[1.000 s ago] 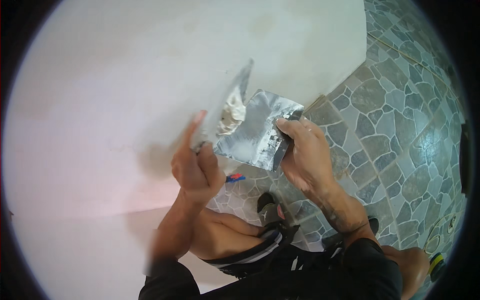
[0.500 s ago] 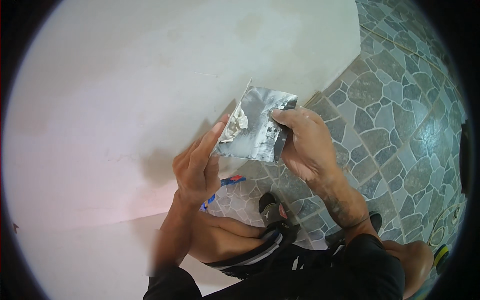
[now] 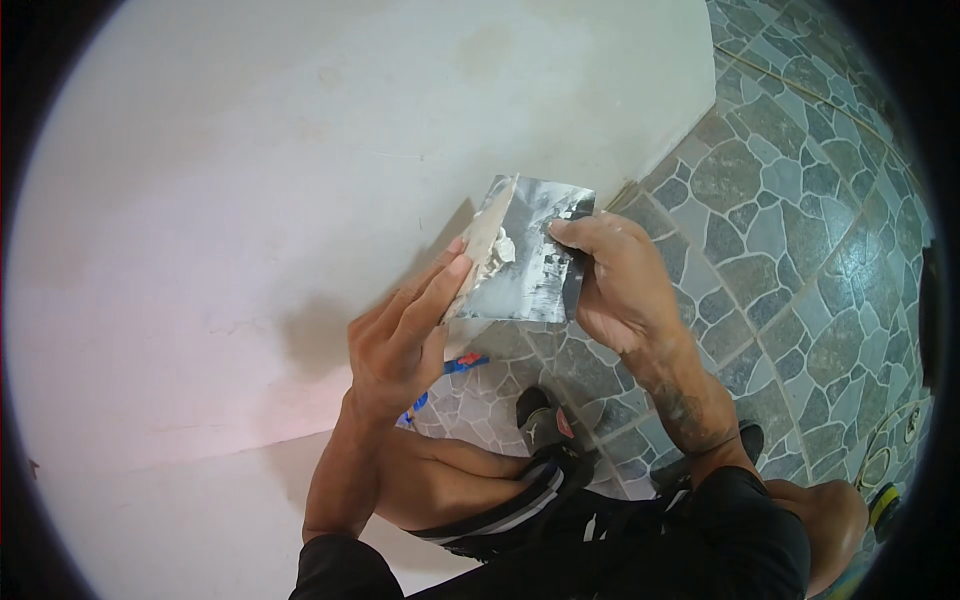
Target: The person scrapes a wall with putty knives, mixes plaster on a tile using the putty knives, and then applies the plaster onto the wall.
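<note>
My right hand [image 3: 630,275] grips the dark right edge of a flat, flexible putty spreader [image 3: 535,290], thumb on top. White smears cover much of its face. A second thin, whitish spreader [image 3: 488,232] is tilted on edge over the first one's left part, with my left hand [image 3: 400,320] closed on it, fingers stretched along its back. A lump of white putty [image 3: 502,250] sits between the two blades, against the tilted one. The lower edge of the left spreader is partly hidden by my fingers.
A pale wall [image 3: 250,180] with faint stains fills the left side. Stone-patterned floor tiles [image 3: 740,260] lie to the right. A blue and red object [image 3: 465,362] is on the floor below my hands, near my sandalled foot [image 3: 540,415]. A cable [image 3: 875,465] lies at the far right.
The left spreader has moved rightward across the other blade and tilted over, pushing the putty lump toward the middle. My right hand has barely moved.
</note>
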The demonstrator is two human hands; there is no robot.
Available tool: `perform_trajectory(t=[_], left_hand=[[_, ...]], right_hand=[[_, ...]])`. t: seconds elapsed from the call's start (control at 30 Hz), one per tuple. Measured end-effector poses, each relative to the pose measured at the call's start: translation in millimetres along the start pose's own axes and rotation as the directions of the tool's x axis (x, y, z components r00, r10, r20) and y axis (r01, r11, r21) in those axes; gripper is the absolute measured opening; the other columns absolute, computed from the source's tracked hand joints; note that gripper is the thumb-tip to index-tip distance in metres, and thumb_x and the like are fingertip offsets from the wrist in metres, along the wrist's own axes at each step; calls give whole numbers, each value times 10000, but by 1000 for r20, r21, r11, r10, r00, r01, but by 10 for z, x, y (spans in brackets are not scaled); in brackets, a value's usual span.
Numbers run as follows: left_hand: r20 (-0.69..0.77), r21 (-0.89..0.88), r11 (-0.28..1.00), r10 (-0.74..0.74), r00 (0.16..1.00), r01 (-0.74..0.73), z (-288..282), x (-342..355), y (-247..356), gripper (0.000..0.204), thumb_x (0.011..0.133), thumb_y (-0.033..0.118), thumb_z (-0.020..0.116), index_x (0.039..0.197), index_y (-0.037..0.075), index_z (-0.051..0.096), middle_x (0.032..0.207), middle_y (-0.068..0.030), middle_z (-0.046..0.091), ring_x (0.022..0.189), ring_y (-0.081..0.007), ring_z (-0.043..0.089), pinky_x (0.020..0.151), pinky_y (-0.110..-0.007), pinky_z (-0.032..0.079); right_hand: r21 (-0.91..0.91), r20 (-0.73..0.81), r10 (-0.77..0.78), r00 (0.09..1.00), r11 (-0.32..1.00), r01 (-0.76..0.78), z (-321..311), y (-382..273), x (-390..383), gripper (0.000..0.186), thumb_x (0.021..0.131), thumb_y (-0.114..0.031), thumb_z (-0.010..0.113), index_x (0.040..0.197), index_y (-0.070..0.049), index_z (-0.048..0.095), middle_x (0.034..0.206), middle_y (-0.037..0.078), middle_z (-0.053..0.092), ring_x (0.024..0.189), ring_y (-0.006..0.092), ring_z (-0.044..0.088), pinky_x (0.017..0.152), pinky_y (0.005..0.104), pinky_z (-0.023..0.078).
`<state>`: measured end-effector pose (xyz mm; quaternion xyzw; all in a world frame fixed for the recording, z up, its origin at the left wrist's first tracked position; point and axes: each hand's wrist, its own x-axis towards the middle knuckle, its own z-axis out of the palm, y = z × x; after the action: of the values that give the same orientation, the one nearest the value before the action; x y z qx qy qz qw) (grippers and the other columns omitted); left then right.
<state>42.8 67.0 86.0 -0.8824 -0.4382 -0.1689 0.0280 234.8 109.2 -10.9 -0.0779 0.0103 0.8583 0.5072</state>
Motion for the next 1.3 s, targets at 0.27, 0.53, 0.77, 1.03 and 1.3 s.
perform_trajectory(t=[0.27,0.53,0.77,1.03,1.3], left_hand=[[24,-3,997,-75,997,75,21,-58,-32,628,704,-177,557,1286,57,578,1188,-150,662,960,-282,693,756,-328,571],[172,46,965,-262,950,258,11,-171,-12,532,763,-110,592,1270,52,574,1087,-155,685,801,-286,682,677,-320,546],[334,-553,498,-602,725,668,40,-55,-73,480,792,79,584,1251,-42,511,1091,-147,652,938,-245,649,823,-303,495],[635,-712,-206,-598,489,672,-3,97,-49,516,908,183,501,1357,-59,422,1163,-143,618,972,-212,654,880,-300,531],[550,-818,-312,-668,501,482,-27,35,58,341,979,160,482,1240,-49,549,1111,-115,645,936,-157,655,785,-284,547]], right_hand=[[-80,-53,-53,997,996,49,8,-101,26,210,913,-23,490,1039,141,527,979,181,616,841,255,665,776,405,565],[-126,-64,-200,978,974,191,-154,-319,173,179,914,-31,498,999,122,537,963,157,603,810,217,643,756,384,546],[-296,-71,-394,916,886,358,-4,-314,-21,153,921,-31,503,1014,85,540,986,130,609,856,194,621,804,346,513],[-667,745,-413,524,-451,593,-11,13,-183,377,891,57,483,1267,79,476,1117,203,597,993,323,601,896,426,469],[-254,951,72,302,-379,890,-109,126,12,503,902,-106,469,1380,41,416,1454,273,383,1343,406,402,1136,560,262]])
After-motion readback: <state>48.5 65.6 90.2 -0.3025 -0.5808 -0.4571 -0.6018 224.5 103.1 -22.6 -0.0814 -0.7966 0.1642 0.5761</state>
